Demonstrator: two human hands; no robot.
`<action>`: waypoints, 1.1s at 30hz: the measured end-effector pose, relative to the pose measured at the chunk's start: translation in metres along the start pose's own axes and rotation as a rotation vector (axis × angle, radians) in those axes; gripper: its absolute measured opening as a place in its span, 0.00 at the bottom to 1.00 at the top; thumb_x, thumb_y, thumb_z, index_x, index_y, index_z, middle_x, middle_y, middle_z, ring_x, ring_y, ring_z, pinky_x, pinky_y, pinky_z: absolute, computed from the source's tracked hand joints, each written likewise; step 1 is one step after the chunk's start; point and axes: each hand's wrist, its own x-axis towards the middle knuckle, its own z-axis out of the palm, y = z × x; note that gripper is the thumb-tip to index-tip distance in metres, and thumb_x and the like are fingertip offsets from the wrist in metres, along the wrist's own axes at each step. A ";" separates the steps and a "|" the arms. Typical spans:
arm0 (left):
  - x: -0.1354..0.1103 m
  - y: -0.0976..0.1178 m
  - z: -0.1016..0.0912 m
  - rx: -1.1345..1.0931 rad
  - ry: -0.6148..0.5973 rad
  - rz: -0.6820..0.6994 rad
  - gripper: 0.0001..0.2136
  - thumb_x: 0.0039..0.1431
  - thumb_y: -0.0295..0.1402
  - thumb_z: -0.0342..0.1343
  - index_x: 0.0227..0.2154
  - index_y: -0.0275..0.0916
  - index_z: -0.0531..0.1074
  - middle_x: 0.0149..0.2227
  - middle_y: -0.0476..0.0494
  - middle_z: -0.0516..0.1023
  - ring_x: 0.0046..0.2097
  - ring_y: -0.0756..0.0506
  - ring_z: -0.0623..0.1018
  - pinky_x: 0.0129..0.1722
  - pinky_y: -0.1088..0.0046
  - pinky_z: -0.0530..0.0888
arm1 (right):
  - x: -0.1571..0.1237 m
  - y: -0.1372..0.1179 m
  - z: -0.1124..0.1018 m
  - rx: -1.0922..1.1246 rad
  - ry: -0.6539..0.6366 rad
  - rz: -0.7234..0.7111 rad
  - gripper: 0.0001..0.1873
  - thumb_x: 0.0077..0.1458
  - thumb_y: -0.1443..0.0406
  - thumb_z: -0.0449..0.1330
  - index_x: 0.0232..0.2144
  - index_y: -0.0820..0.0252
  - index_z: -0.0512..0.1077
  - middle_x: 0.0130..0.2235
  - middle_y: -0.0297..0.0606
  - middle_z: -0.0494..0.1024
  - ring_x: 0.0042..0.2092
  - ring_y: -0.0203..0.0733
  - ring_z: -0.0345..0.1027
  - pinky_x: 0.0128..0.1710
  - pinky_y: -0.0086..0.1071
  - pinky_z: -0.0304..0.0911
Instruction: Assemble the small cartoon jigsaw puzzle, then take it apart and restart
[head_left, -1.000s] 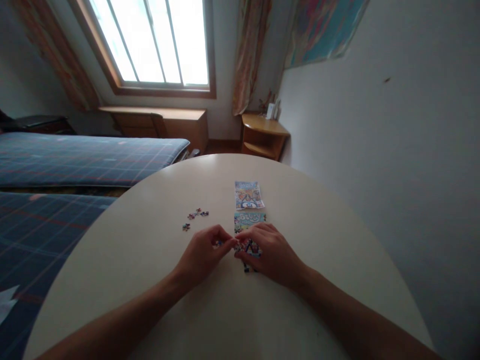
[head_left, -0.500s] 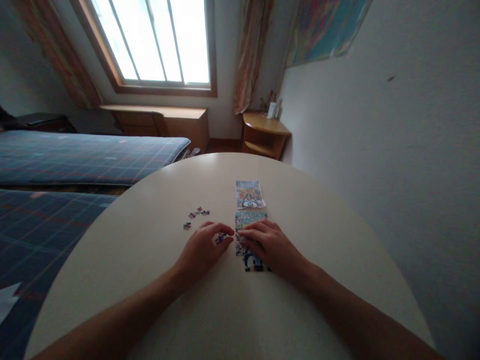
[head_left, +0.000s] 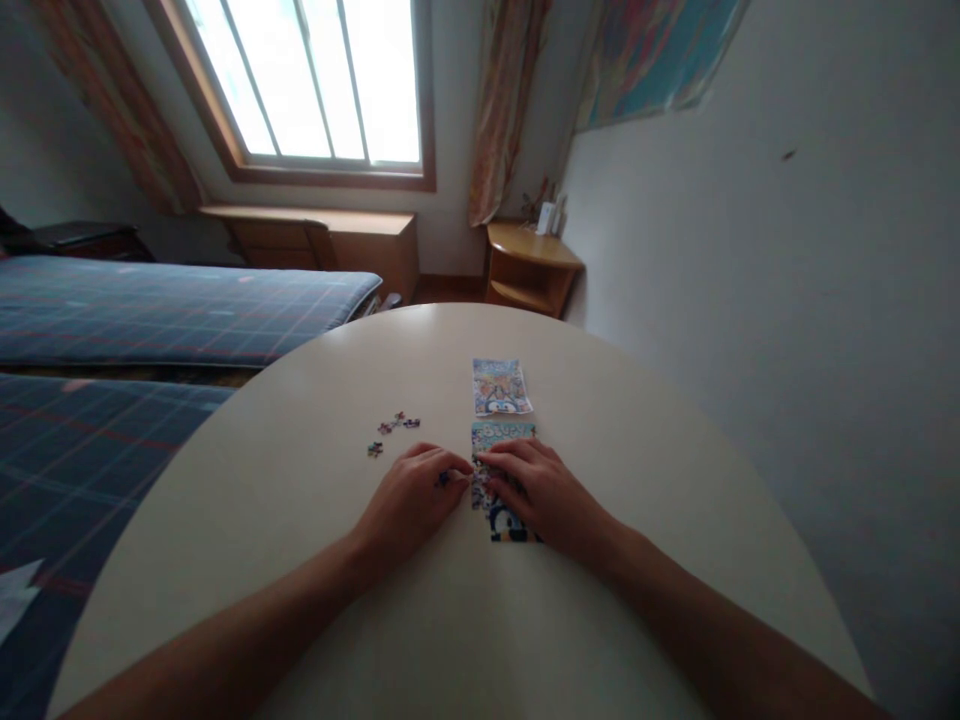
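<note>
Grip unclear, the left hand (head_left: 411, 496) was at the mostly joined puzzle (head_left: 505, 524), unclenched right hand (head_left: 551, 490) over it, loose pieces (head_left: 412, 423) unplaced at left.

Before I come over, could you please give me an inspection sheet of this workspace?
Surface: rounded cream table, glare near its far edge.
Job's things: partly assembled jigsaw puzzle; picture sheet just beyond it; loose jigsaw pieces to its left.
Clutter: white paper-like sheets, left edge of view.
Hands: left hand at the puzzle's left edge, grip unclear; right hand lying over the puzzle.
Cables: nothing seen.
Surroundings: plaid mattresses left, window ahead, wooden corner shelf beyond the table.
</note>
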 end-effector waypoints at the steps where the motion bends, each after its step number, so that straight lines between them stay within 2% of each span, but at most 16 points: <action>1: 0.000 0.000 0.000 0.004 -0.003 0.006 0.07 0.57 0.25 0.57 0.36 0.43 0.77 0.36 0.47 0.81 0.43 0.44 0.77 0.46 0.67 0.73 | 0.000 0.000 -0.001 0.007 0.001 0.004 0.16 0.62 0.63 0.59 0.52 0.55 0.72 0.51 0.41 0.76 0.53 0.46 0.67 0.56 0.43 0.62; 9: 0.000 0.003 -0.003 0.038 -0.020 -0.001 0.07 0.58 0.26 0.56 0.35 0.43 0.77 0.36 0.46 0.81 0.43 0.43 0.77 0.47 0.65 0.73 | 0.001 -0.001 -0.007 0.007 0.039 0.010 0.10 0.61 0.65 0.60 0.45 0.56 0.75 0.47 0.42 0.77 0.50 0.45 0.69 0.53 0.43 0.63; 16: 0.001 0.006 -0.003 0.037 -0.026 -0.043 0.08 0.58 0.26 0.57 0.36 0.42 0.80 0.37 0.43 0.80 0.43 0.43 0.78 0.47 0.66 0.73 | 0.001 -0.002 -0.003 0.002 0.054 0.007 0.07 0.57 0.63 0.64 0.39 0.54 0.78 0.45 0.40 0.78 0.48 0.45 0.69 0.52 0.43 0.63; 23: 0.002 0.006 -0.007 0.013 -0.046 -0.029 0.07 0.58 0.27 0.57 0.35 0.43 0.79 0.35 0.45 0.80 0.41 0.44 0.78 0.46 0.68 0.73 | 0.002 -0.005 0.001 0.046 0.067 0.038 0.05 0.55 0.65 0.65 0.36 0.55 0.78 0.44 0.38 0.79 0.48 0.45 0.70 0.52 0.44 0.62; 29: 0.007 -0.017 -0.026 0.145 0.064 -0.061 0.06 0.59 0.33 0.57 0.37 0.43 0.77 0.40 0.43 0.81 0.47 0.40 0.77 0.51 0.61 0.71 | 0.004 -0.007 0.000 0.120 0.056 0.041 0.03 0.54 0.69 0.64 0.32 0.56 0.76 0.41 0.37 0.79 0.46 0.43 0.71 0.52 0.43 0.62; 33: 0.014 -0.038 -0.043 0.204 0.099 -0.124 0.08 0.59 0.34 0.56 0.39 0.42 0.76 0.40 0.43 0.81 0.44 0.40 0.78 0.49 0.61 0.72 | 0.004 -0.008 0.000 0.114 0.056 0.049 0.07 0.53 0.68 0.65 0.37 0.57 0.76 0.42 0.39 0.79 0.47 0.45 0.71 0.52 0.43 0.62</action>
